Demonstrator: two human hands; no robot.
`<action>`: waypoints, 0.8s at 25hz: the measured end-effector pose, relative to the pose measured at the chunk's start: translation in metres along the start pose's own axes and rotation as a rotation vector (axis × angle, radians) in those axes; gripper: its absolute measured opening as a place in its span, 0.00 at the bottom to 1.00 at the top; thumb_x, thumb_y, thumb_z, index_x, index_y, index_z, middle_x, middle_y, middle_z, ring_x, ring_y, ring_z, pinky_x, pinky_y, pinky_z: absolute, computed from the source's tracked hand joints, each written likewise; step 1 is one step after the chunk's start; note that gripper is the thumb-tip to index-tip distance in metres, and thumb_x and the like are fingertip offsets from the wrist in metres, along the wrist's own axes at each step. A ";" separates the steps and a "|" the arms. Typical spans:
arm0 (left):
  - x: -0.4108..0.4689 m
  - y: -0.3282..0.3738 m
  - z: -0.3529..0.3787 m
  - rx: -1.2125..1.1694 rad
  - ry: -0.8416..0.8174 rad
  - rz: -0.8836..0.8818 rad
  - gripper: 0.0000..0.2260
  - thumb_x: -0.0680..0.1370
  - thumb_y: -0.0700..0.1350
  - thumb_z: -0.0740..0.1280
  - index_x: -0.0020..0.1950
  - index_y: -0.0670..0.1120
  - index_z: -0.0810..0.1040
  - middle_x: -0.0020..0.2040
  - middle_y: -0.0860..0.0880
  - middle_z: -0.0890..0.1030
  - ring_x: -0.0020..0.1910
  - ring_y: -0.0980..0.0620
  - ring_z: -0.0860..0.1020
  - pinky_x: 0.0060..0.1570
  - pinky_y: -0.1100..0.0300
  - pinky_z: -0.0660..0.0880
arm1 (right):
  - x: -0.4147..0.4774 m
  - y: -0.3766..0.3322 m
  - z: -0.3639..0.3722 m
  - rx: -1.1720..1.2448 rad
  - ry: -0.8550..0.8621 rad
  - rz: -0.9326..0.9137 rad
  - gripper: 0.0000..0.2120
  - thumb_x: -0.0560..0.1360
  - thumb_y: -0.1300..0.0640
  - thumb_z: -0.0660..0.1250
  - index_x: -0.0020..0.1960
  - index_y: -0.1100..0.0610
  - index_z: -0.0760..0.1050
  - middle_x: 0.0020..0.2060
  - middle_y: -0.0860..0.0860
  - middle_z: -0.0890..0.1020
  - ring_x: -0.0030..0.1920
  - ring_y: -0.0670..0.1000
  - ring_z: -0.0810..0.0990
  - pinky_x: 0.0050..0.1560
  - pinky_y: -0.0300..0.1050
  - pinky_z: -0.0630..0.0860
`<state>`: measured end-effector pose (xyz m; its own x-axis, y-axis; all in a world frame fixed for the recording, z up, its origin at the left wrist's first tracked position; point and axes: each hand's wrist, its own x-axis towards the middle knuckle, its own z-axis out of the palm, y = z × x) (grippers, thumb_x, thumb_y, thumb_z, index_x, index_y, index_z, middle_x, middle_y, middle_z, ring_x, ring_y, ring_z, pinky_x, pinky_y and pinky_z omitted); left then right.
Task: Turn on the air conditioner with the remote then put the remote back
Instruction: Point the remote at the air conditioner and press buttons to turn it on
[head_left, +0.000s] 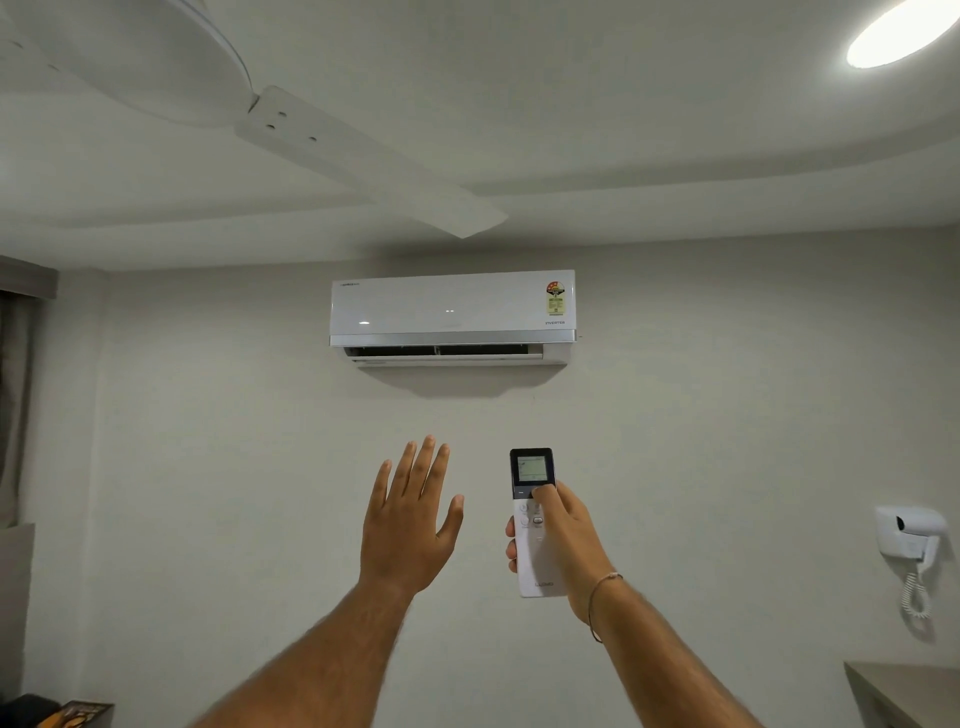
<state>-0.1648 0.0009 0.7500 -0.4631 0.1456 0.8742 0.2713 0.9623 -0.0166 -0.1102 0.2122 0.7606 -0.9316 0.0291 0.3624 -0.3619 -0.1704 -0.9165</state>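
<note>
The remote (535, 519) is a slim upright bar, white over most of its length with a dark top section holding a small lit grey screen. Below the screen sit a few pale round buttons and one oval button, and faint lettering marks the bottom end. The right hand (563, 545) is wrapped around its lower half, thumb pressed on the strip just under the screen, fingertips showing at the remote's left edge. A thin cord bracelet (597, 597) circles that wrist. The left hand (410, 519) is raised beside it, empty, palm away, fingers spread and straight, well apart from the remote.

Above both hands, the air conditioner (452, 317) is mounted high on the wall (727, 415): a glossy white box with a silver strip, a coloured sticker at its upper right, and its bottom flap showing a dark slot.
</note>
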 end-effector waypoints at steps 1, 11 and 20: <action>-0.001 -0.001 0.000 -0.002 0.000 0.000 0.31 0.84 0.62 0.47 0.86 0.51 0.54 0.86 0.49 0.54 0.85 0.48 0.51 0.83 0.41 0.54 | 0.000 0.000 0.000 0.002 0.001 0.004 0.11 0.88 0.50 0.61 0.61 0.56 0.78 0.38 0.59 0.87 0.30 0.57 0.84 0.33 0.47 0.84; 0.002 -0.006 -0.001 -0.019 0.016 -0.007 0.31 0.84 0.62 0.48 0.86 0.51 0.54 0.86 0.49 0.55 0.85 0.48 0.52 0.83 0.41 0.55 | 0.002 0.003 0.002 -0.026 0.022 -0.031 0.11 0.88 0.49 0.61 0.62 0.53 0.79 0.40 0.59 0.88 0.33 0.58 0.85 0.37 0.50 0.85; 0.001 -0.009 0.003 -0.008 0.017 -0.004 0.30 0.85 0.61 0.50 0.86 0.51 0.55 0.86 0.50 0.56 0.85 0.49 0.52 0.82 0.44 0.51 | 0.000 0.002 0.006 0.000 0.010 -0.026 0.11 0.89 0.51 0.60 0.62 0.55 0.78 0.37 0.59 0.88 0.30 0.57 0.84 0.33 0.48 0.84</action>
<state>-0.1702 -0.0065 0.7490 -0.4501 0.1384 0.8822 0.2764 0.9610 -0.0097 -0.1106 0.2064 0.7599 -0.9222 0.0430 0.3842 -0.3857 -0.1694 -0.9069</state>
